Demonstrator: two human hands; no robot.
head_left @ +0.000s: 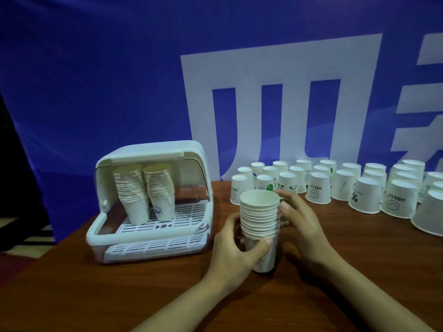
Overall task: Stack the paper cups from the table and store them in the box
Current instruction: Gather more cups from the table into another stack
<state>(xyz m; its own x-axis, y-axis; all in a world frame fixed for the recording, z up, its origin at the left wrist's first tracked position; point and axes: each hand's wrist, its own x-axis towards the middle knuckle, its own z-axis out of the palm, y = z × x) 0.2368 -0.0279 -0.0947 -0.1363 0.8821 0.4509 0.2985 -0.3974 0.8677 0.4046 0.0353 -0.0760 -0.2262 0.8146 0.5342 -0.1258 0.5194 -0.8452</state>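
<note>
Brown wood-grain table (119,295) fills the foreground, and both forearms reach in from the bottom edge. Nearest the person, the left hand (236,255) curls its fingers and thumb round the lower part of a stack of paper cups (260,226), the thumb lying across the front of the bottom cup. The right hand (300,224) holds the same stack from the other side, its fingertips pressed against the upper rims. The stack stands mouth-up, its base on or just above the table; which of the two cannot be told.

It will probably handle as light, thin-walled and easy to crush, and the nested cups could slide apart or lean if tipped. A gentle wrap low on the bottom cup, with the other hand steadying the rims, seems the safest hold.

Left of the hands, the box (153,202) stands with its cover swung up, and two stacks already inside (146,190) lean on its slatted tray.

Further back and to the right, many loose cups (364,188) sit mouth-down in rows. Behind everything hangs a blue banner (96,80) with large white shapes.
</note>
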